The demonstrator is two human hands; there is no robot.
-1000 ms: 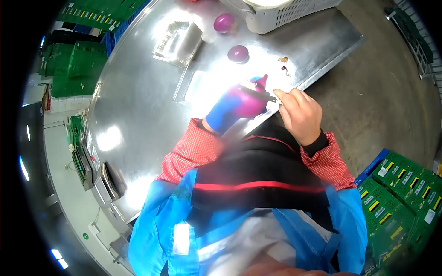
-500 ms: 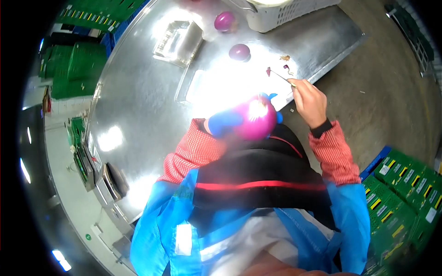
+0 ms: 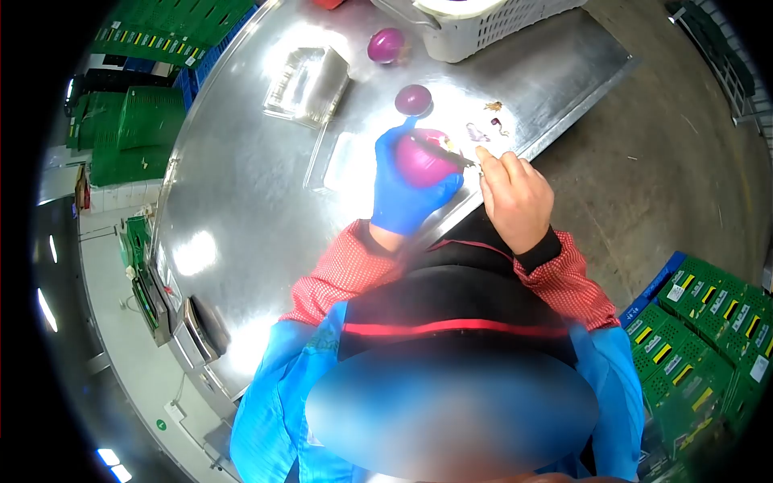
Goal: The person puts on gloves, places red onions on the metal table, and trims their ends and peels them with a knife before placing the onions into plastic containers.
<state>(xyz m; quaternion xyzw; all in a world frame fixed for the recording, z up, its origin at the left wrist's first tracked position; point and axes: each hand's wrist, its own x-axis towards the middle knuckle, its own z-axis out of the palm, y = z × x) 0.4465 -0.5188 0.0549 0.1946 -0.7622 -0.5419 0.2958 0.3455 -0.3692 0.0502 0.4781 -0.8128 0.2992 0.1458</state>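
My left hand (image 3: 400,197), in a blue glove, is wrapped round a large peeled red onion (image 3: 420,167) above the steel table near its front edge. My bare right hand (image 3: 519,200) grips a small knife (image 3: 452,156). Its blade lies across the upper right of the onion, by a pale spot at the end; whether it has cut in I cannot tell. Peel scraps (image 3: 477,132) lie on the table just beyond my right hand. Past the left hand sits a smaller red onion (image 3: 413,100), with another red onion (image 3: 386,46) farther back.
A clear plastic tray (image 3: 308,87) stands on the steel table (image 3: 233,153) at the left, with another clear piece beside it. At the back is a white perforated basket (image 3: 507,30). Green crates (image 3: 704,322) are stacked at the right, more (image 3: 137,125) at the far left.
My left hand has raised the onion away from my body over the table and turned it. The knife has moved from the scraps to the onion, leaving a piece of peel on the table.
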